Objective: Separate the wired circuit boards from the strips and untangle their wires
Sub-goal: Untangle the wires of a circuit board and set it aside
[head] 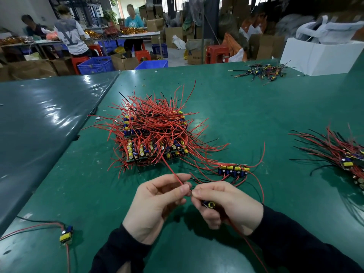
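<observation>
Left-hand grip (155, 201) pinches a red wire (173, 172) that runs back into the big tangled stack of strips (155, 136) mid-desk, while the right hand (224, 203) curls around a small separated circuit board (209, 204) just above the green desk (246, 115). Pulling that wire hard while it is snagged risks dragging the stack, tightening the knot, or tearing a solder joint; the short strip (233, 170) nearby could also get hooked.

Matt green table mat (246, 119), glossy plastic sheet (39, 119), cardboard boxes (173, 36)
</observation>
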Demonstrator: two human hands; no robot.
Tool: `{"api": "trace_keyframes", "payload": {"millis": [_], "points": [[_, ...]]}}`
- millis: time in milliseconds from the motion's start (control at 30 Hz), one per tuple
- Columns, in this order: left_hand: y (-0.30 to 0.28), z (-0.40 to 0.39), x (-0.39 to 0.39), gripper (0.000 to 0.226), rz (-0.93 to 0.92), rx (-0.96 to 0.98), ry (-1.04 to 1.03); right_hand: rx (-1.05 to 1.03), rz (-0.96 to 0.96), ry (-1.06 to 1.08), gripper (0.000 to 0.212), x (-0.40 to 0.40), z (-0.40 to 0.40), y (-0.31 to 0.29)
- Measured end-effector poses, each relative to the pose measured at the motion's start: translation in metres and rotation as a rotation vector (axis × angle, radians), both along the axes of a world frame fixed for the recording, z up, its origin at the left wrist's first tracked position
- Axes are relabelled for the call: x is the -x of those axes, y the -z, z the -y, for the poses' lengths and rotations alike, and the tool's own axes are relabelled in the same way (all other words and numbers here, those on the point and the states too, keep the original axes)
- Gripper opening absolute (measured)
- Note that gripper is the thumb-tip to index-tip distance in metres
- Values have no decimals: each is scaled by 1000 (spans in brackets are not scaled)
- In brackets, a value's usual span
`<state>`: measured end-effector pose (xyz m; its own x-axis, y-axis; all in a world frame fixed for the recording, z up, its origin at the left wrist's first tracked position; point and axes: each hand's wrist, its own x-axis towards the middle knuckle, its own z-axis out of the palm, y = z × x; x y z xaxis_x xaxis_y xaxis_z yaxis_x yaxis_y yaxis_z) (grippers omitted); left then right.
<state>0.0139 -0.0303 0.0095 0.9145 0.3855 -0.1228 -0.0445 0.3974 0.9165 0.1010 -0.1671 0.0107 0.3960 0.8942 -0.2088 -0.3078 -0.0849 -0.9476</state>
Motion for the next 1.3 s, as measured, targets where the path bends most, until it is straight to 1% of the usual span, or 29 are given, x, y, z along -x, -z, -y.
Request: {"api": "trace_keyframes", "payload": {"millis": [67,133,233,267,367,433,533,633,800,900,967,1033,1133,1167,1233,1300], "points": [[2,1,0,20,18,-29,-21,-8,-96,-31,24,-1,0,0],[2,3,-1,15,53,-82,-61,-1,-148,-49,23,-2,1,0],[3,9,-2,13,96,-209,-152,15,-170,-43,23,-2,0,1],[3,11,-3,13,91,-214,-180,18,-166,-40,23,-2,0,2],[5,10,-4,11,53,-133,-186,25,-170,-50,23,-1,-1,1],[5,10,-4,11,43,-130,-192,42,-157,-42,23,0,-1,1],[5,12,-4,11,31,-129,-238,80,-56,-4,29,1,-2,2],[4,9,-5,11,-4,-38,-270,68,72,-29,35,3,0,2],[-3,-10,-2,10,28,37,-440,54,229,-117,28,8,-1,0],[-4,-12,-1,10,43,33,-488,61,258,-146,30,11,0,1],[-3,-13,-2,10,47,5,-535,72,270,-139,33,11,1,2],[-2,-14,-2,10,64,-23,-574,64,274,-127,32,11,1,1],[-3,-17,-3,11,105,44,-559,1,165,-149,19,11,0,-3],[-3,-18,-4,12,114,81,-542,-10,143,-157,20,9,1,-4],[-4,-17,-4,15,122,142,-491,-14,194,-151,19,5,4,-3],[-3,-13,-5,20,94,158,-410,-32,237,-66,15,2,3,-2]]}}
